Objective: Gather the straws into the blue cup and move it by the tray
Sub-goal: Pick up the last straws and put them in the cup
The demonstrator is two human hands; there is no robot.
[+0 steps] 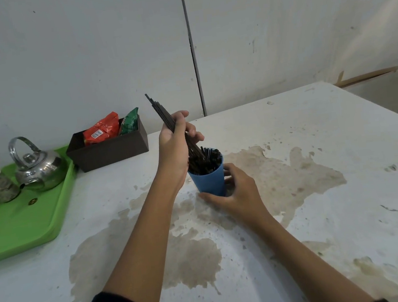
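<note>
Blue cup (pixel 211 181) holds black straws (pixel 203 162); left grip (pixel 175 141) clutches more; right grip (pixel 234 191) clasps cup.

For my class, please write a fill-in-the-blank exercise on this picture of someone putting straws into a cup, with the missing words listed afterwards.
1. The left hand lowers a bundle of black straws into a cup coloured ____.
2. The right hand steadies the cup near its ____.
3. The metal kettle stands on a tray coloured ____.
4. The brown box holds an orange packet and a ____ one.

Missing words: blue; base; green; green
</note>
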